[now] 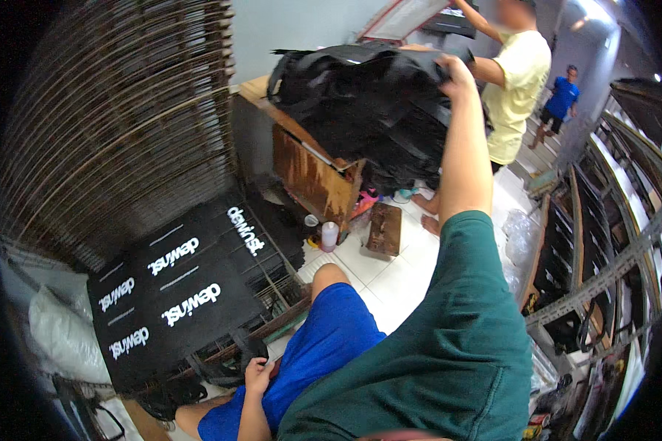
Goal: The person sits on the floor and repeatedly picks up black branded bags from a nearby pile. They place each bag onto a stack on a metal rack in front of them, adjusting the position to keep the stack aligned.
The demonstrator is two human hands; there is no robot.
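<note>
My right arm stretches up and away, and my right hand point(457, 76) is closed on the near right edge of a heap of black fabric pieces point(375, 110). The heap covers most of a worn wooden table point(312, 173) and hangs over its front. Low on the left, my left hand point(257, 376) is held by my blue shorts with its fingers curled. A black strap point(251, 347) lies right at those fingertips; whether they hold it is unclear. Beside it, black fabric panels with white print point(176, 287) lie flat on a rack.
A tall slatted rack point(125, 110) stands at left, above a filled clear plastic bag point(66, 323). A small wooden stool point(384, 229) and a bottle point(329, 235) stand on the tiles. A person in yellow point(518, 88) works behind the table; another in blue point(561, 99) is farther back. Metal racks point(603, 279) line the right.
</note>
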